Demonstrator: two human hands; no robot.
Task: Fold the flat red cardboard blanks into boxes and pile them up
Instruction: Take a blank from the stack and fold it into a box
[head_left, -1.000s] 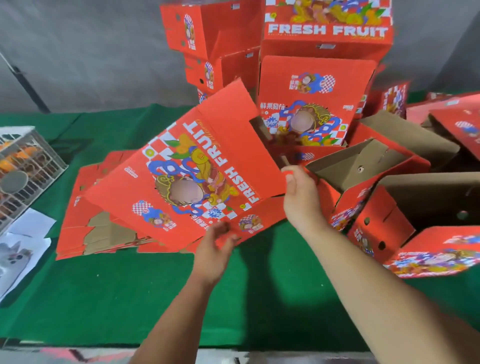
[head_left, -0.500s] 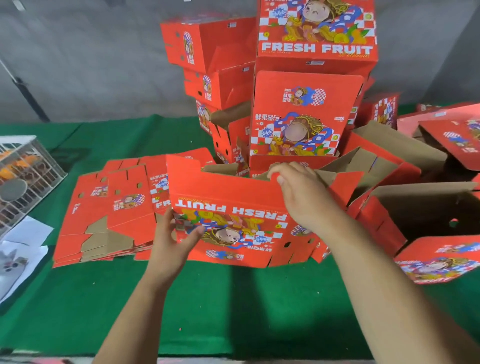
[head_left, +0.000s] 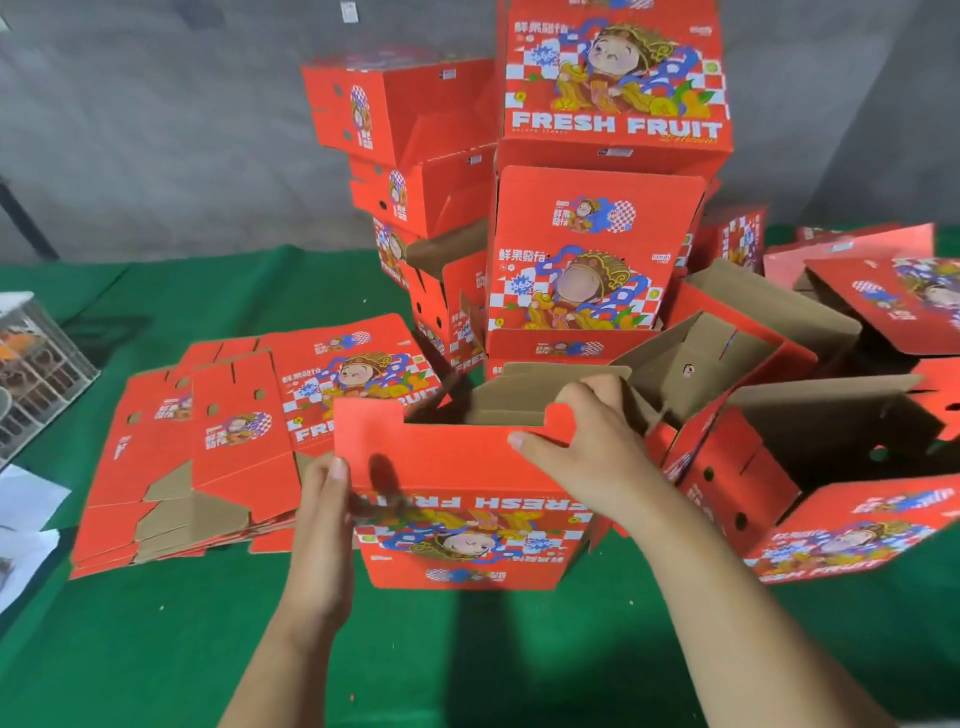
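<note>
**Squaring up the box before the flaps go in**

Nearest to us, the left hand (head_left: 324, 512) has its grip on the left edge of the half-opened box (head_left: 467, 499), thumb on the red front panel, the other fingers out of sight behind it. The box sits on the green worktop (head_left: 156, 649) right in front of us, picture upside down, brown inside open to the top. Our right hand (head_left: 592, 447) curls over the top right corner, fingers wrapped on the notched flap, thumb laid along the front.

The job now, as we read it: keep the left side steady and press that flap inward with the right, working along the crease so the walls stand square. Push crooked and the panel could buckle, we'd say.

Just left lies the stack of flat blanks (head_left: 197, 467), ready for us. Right, finished boxes (head_left: 779, 467) lie tumbled, open. Behind, the tall pile (head_left: 608, 218) waits, already leaning a little, so we place gently.
</note>
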